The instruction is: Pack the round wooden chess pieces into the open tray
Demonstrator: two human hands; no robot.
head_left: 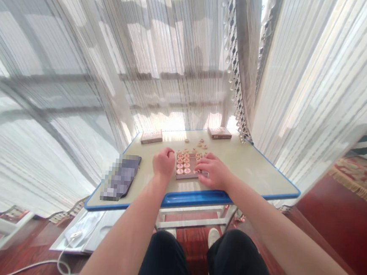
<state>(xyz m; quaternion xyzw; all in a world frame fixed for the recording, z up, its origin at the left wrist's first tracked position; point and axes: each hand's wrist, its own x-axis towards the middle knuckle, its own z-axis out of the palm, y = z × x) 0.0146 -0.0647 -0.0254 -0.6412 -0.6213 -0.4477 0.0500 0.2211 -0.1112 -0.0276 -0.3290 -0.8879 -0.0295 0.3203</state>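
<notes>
A shallow open box [188, 177] holds round wooden Chinese chess pieces [180, 165] with red characters, in neat rows on its left side. My right hand [214, 171] reaches over the right part of the box, fingers bent down around a Chinese chess piece [196, 171] near the front wall. Those fingers partly hide the pieces beneath. Just left of the box, my left hand [163, 162] is closed in a loose fist above the table; whatever it may hold is hidden. Loose pieces [204, 146] lie scattered behind the box.
The pale table [253, 172] has a blue rim and a blue front tray [194, 199]. A dark pixelated flat object [121, 178] lies at left. Two flat boxes, one at back left [151, 136] and one at back right [219, 133], stand near the curtains [176, 69].
</notes>
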